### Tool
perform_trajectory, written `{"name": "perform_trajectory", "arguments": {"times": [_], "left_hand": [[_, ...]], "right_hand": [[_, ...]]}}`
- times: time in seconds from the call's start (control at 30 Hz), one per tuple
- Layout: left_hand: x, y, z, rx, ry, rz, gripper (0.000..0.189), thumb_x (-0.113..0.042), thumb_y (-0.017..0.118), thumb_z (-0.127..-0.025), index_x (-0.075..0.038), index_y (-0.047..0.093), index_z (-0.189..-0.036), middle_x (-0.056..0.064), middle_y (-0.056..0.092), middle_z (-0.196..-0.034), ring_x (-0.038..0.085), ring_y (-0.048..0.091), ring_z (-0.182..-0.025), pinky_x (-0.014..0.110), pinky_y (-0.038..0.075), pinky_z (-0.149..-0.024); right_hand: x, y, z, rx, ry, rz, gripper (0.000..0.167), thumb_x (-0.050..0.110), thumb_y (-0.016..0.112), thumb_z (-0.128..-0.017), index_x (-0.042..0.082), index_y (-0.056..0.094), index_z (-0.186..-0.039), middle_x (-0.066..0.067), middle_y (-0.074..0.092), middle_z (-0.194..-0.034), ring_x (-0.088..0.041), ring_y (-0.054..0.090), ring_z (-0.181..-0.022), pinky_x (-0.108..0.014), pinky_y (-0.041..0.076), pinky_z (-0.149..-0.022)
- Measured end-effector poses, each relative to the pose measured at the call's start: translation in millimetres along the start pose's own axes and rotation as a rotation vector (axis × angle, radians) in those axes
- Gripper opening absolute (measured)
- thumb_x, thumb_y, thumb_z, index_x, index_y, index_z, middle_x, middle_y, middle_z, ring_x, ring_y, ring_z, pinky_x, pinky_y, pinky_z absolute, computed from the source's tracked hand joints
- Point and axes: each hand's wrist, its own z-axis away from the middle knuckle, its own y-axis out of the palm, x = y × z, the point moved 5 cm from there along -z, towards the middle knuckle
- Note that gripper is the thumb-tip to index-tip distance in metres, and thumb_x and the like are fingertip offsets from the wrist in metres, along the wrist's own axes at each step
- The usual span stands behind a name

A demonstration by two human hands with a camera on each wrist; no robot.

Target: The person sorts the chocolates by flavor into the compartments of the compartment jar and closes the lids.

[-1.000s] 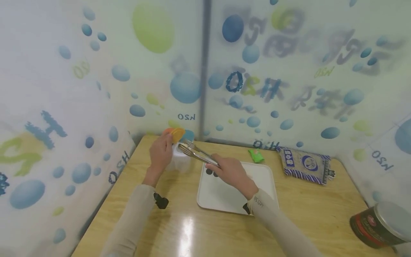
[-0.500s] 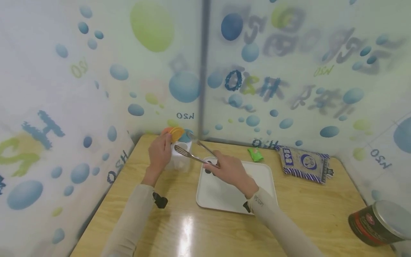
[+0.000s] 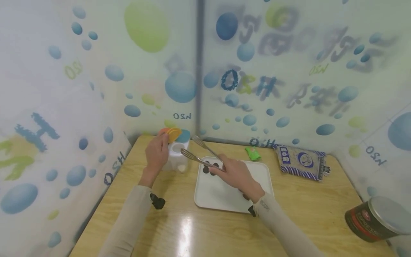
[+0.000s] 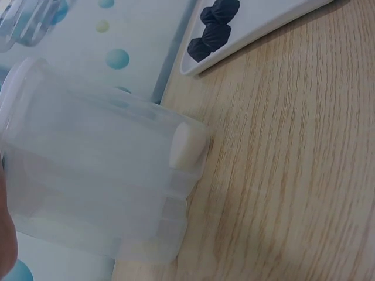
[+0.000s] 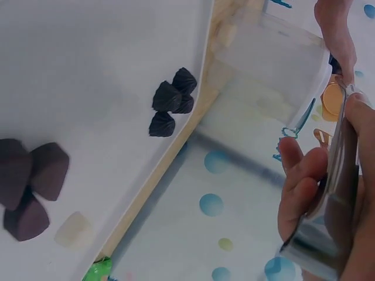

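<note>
At the table's back left, my left hand (image 3: 156,151) pinches the raised yellow lid (image 3: 173,135) of a clear plastic container (image 3: 176,162). Orange and blue lids (image 3: 183,136) stand beside it, and one round opening shows on top. Inside, a pale rounded piece (image 4: 187,145) lies at the bottom. My right hand (image 3: 238,175) grips metal tongs (image 3: 193,157), their arms spread with nothing between the tips, just right of the container. Beneath them is a white tray (image 3: 218,194) with several dark ridged pieces (image 5: 167,96) in a corner, reddish-brown pieces (image 5: 50,170) and a pale piece (image 5: 74,229).
A small green packet (image 3: 253,153) lies behind the tray. Right of it is a flat blue-and-white bag (image 3: 302,161) of grainy contents. A dark can (image 3: 369,221) stands at the table's right edge. Patterned walls (image 3: 154,71) enclose the back and sides.
The tongs have moved from over the container's opening to its right, and their arms have spread apart. A pale piece now shows at the container's bottom. My left hand keeps its hold on the lid.
</note>
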Motion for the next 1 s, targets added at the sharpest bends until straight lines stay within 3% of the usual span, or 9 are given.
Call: {"name": "perform_trajectory", "arguments": {"times": [0.37, 0.43, 0.6, 0.73, 1.0], "left_hand": [[0.4, 3.1, 1.7, -0.011, 0.022, 0.012, 0.048, -0.032, 0.045, -0.105, -0.007, 0.052, -0.063, 0.013, 0.074, -0.1, 0.037, 0.067, -0.078, 0.051, 0.049, -0.061], [1.2, 2.7, 0.9, -0.011, 0.014, 0.013, 0.048, -0.033, 0.045, -0.105, -0.008, 0.05, -0.064, 0.012, 0.071, -0.092, 0.035, 0.064, -0.073, 0.05, 0.046, -0.059], [1.5, 0.4, -1.3, -0.03, 0.012, 0.011, 0.047, -0.032, 0.046, -0.104, -0.008, 0.05, -0.064, 0.013, 0.072, -0.094, 0.036, 0.065, -0.075, 0.052, 0.047, -0.061], [0.1, 0.0, -2.2, -0.026, 0.022, 0.016, 0.047, -0.032, 0.047, -0.104, -0.006, 0.053, -0.065, 0.013, 0.074, -0.106, 0.038, 0.068, -0.083, 0.053, 0.05, -0.066], [1.8, 1.3, -0.5, -0.039, 0.034, 0.013, 0.046, -0.03, 0.047, -0.104, -0.007, 0.049, -0.064, 0.014, 0.071, -0.091, 0.036, 0.062, -0.073, 0.051, 0.045, -0.061]], "right_hand": [[-44.4, 0.1, 35.6, 0.02, 0.139, 0.025, 0.071, 0.066, 0.054, -0.092, 0.013, 0.048, -0.14, 0.004, 0.065, -0.079, -0.009, 0.051, -0.054, -0.026, 0.041, -0.05], [-54.5, -2.5, 41.4, 0.012, 0.148, 0.034, 0.073, 0.066, 0.053, -0.092, 0.011, 0.048, -0.14, 0.004, 0.065, -0.079, -0.009, 0.051, -0.054, -0.026, 0.041, -0.05], [-82.0, -8.1, 57.0, -0.02, 0.17, -0.007, 0.069, 0.063, 0.056, -0.093, 0.007, 0.053, -0.134, 0.002, 0.064, -0.076, -0.01, 0.05, -0.055, -0.027, 0.04, -0.049], [-106.0, -6.9, 71.8, -0.018, 0.219, -0.013, 0.068, 0.065, 0.055, -0.093, 0.008, 0.054, -0.13, 0.003, 0.061, -0.075, -0.011, 0.049, -0.058, -0.027, 0.039, -0.051], [-139.5, -8.1, 100.0, -0.073, 0.269, 0.014, 0.064, 0.059, 0.056, -0.095, 0.004, 0.054, -0.128, -0.001, 0.06, -0.076, -0.012, 0.048, -0.058, -0.027, 0.038, -0.051]]}}
